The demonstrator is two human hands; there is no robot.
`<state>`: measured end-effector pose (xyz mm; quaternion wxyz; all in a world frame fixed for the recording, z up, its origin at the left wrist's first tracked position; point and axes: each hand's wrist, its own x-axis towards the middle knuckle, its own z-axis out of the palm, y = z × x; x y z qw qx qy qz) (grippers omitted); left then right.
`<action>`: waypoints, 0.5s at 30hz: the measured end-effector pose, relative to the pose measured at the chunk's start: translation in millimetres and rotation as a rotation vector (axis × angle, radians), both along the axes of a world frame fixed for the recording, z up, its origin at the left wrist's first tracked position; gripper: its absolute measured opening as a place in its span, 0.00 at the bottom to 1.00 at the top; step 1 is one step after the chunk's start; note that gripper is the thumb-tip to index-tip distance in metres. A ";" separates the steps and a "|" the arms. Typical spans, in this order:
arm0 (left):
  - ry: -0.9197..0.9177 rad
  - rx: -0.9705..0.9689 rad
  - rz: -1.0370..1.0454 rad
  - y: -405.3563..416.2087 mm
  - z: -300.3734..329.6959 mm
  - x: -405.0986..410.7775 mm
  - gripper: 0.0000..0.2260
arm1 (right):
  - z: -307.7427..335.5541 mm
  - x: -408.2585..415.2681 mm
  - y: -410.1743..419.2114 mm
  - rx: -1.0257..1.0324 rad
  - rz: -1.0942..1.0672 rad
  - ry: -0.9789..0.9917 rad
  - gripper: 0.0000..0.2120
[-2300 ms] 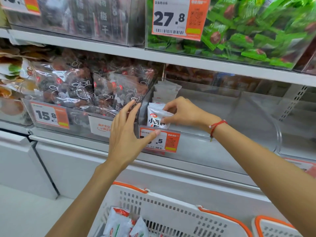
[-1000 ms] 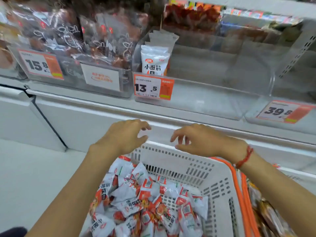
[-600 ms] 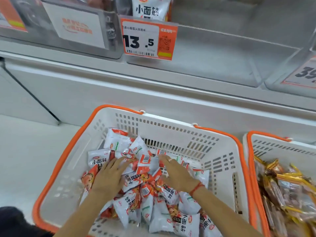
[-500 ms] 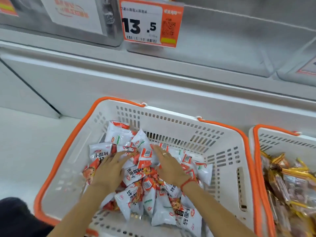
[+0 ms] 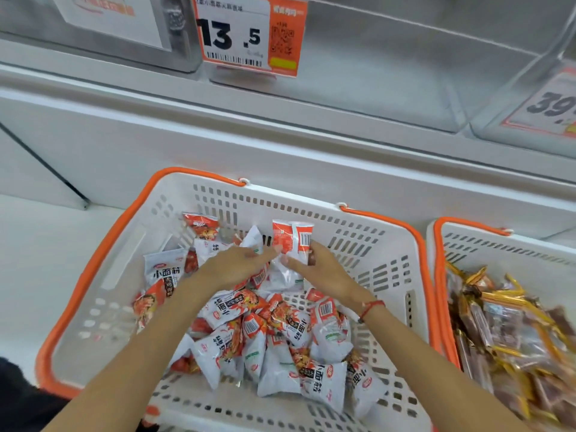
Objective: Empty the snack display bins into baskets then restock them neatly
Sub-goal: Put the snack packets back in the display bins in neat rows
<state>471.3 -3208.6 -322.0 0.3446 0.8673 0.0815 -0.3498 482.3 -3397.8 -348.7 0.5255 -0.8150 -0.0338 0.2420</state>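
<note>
A white basket with an orange rim (image 5: 118, 291) stands on the floor below the shelf. It holds several white and orange snack packets (image 5: 280, 344) in a loose heap. My left hand (image 5: 237, 266) and my right hand (image 5: 324, 275) are both inside the basket near its far wall. Together they hold one snack packet (image 5: 291, 240) upright above the heap, back side with barcode facing me. My right fingers and thumb pinch its lower right part. My left fingertips pinch its lower left edge.
A second white basket (image 5: 486, 247) at the right holds gold-wrapped snacks (image 5: 514, 332). Above, a clear display bin (image 5: 374, 63) carries an orange 13.5 price tag (image 5: 249, 35). Another bin with a 39 tag (image 5: 548, 104) sits at the right. White floor (image 5: 46, 244) lies left.
My hands left the shelf bin and went down into the basket. They spread over the heap, then came together and lifted one packet upright near the far wall.
</note>
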 end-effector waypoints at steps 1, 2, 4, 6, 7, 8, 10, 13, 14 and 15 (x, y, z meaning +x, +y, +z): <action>-0.070 -0.025 0.017 -4.9 -1.2 -1.4 0.31 | 4.0 -1.1 1.2 0.017 -0.044 -0.017 0.15; -0.159 -0.099 0.087 -10.4 -1.7 -4.4 0.25 | 7.6 -2.0 3.5 0.012 -0.122 -0.027 0.16; -0.309 -0.285 0.308 -19.1 -4.6 -9.5 0.12 | 9.7 -2.0 6.4 -0.040 -0.270 -0.058 0.19; -0.257 -0.467 0.488 -28.8 2.9 -13.0 0.09 | 13.4 -3.4 9.9 -0.068 -0.274 -0.080 0.20; -0.164 -0.543 0.538 -33.3 7.5 -13.6 0.12 | 17.6 -4.6 11.8 -0.044 -0.218 -0.065 0.19; -0.088 -0.569 0.560 -36.2 15.6 -14.6 0.14 | 23.5 -7.6 14.0 0.006 -0.121 -0.011 0.20; -0.032 -0.538 0.519 -35.4 15.6 -13.0 0.18 | 31.2 -16.0 16.7 0.082 0.137 0.121 0.26; -0.051 -0.486 0.434 -23.3 6.5 -19.9 0.17 | 20.3 -24.5 10.5 0.187 0.310 0.272 0.37; -0.033 -0.484 0.400 -18.9 1.9 -22.8 0.17 | 13.3 -24.3 6.2 0.272 0.248 0.327 0.36; -0.004 -0.506 0.390 -15.2 -0.1 -25.1 0.15 | 4.9 -22.0 2.7 0.371 0.132 0.378 0.34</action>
